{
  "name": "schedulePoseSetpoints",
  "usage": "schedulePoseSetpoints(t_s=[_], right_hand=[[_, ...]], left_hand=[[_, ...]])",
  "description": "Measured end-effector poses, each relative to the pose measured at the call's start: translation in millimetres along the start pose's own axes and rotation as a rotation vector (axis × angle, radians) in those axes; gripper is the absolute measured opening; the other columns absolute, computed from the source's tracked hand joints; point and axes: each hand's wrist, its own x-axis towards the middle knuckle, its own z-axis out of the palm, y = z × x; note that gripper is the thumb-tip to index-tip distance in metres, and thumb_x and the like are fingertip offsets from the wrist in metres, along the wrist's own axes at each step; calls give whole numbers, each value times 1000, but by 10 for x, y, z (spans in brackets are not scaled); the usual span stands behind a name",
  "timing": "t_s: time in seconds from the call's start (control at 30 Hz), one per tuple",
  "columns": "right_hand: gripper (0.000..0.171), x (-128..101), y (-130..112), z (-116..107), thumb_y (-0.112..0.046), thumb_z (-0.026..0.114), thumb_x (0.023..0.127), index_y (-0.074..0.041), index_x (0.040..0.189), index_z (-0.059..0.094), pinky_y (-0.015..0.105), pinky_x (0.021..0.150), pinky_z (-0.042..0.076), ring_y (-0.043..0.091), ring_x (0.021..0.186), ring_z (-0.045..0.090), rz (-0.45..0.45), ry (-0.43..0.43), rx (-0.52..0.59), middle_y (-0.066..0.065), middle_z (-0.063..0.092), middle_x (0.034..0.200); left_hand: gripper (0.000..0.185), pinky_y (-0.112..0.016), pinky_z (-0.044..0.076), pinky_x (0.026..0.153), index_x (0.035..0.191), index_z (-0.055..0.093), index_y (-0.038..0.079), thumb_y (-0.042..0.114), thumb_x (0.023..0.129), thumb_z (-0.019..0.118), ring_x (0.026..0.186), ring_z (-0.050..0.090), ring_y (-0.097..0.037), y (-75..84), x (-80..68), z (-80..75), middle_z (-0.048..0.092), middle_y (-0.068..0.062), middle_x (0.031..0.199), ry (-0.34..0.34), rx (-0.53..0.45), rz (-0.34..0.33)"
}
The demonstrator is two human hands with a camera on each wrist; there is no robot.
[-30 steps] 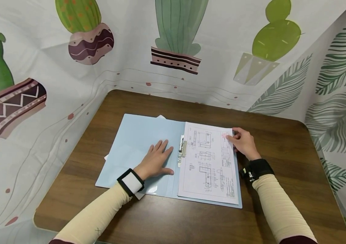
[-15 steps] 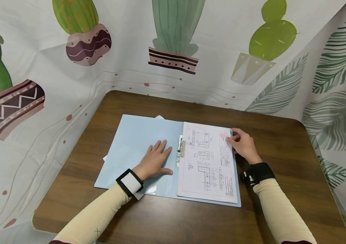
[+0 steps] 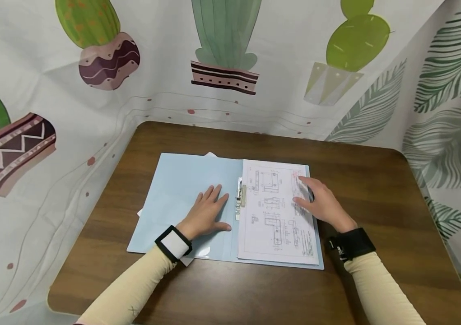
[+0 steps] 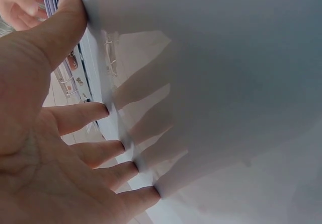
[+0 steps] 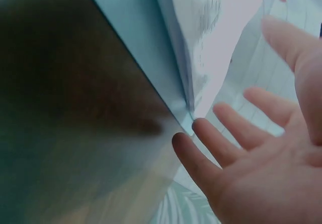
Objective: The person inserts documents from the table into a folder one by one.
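A light blue folder point(image 3: 181, 180) lies spread out on the table, with a metal clip point(image 3: 241, 197) along its spine. On its right half rests a stack of white sheets point(image 3: 260, 246) printed with technical drawings and a small red stamp. My left hand point(image 3: 204, 215) presses fingers-spread on the left cover; in the left wrist view its fingertips point(image 4: 132, 166) touch the glossy blue surface. My right hand point(image 3: 323, 203) reaches over the right edge of the sheets, thumb and fingers apart, holding nothing. In the right wrist view its fingers point(image 5: 221, 148) are extended beside the edge of the stack.
The brown wooden table point(image 3: 214, 293) has rounded corners and a fabric backdrop point(image 3: 165, 58) with printed cacti behind it. White paper corners point(image 3: 210, 155) poke out from under the folder's left cover.
My right hand has let go of the sheets' right edge; its fingers have spread and it sits slightly lower. The left hand stays on the cover. The head view has shifted slightly.
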Motion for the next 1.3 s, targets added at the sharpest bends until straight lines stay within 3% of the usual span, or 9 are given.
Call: schedulePoseSetpoints(t_s=[0.2, 0.53, 0.93, 1.3], right_hand=[[85, -232, -97, 36, -24, 82, 90, -1, 157, 35, 63, 115, 29, 47, 148, 29, -54, -79, -35, 28, 31, 161], [90, -520, -114, 123, -32, 87, 83, -4, 155, 41, 67, 115, 24, 46, 152, 21, -64, -78, -97, 21, 31, 164], [88, -640, -30, 258, -36, 86, 83, -6, 154, 44, 70, 115, 18, 46, 153, 21, -33, -78, -107, 21, 32, 164], [81, -682, -35, 293, -36, 85, 85, -4, 151, 50, 69, 115, 20, 45, 151, 25, -66, -27, -141, 20, 36, 162]], left_hand=[[99, -69, 26, 114, 153, 47, 2, 55, 77, 86, 152, 22, -48, 11, 21, -25, 28, -27, 164, 16, 6, 4], [101, -69, 24, 115, 153, 46, 2, 55, 77, 86, 152, 21, -48, 24, 40, -35, 27, -27, 164, 22, 5, 4], [101, -69, 23, 115, 153, 46, 1, 53, 77, 86, 152, 20, -48, 34, 22, -12, 26, -27, 165, 6, -19, -3], [100, -70, 23, 115, 153, 46, 2, 53, 77, 86, 152, 19, -49, 47, 23, 12, 25, -27, 165, 1, -17, -5]])
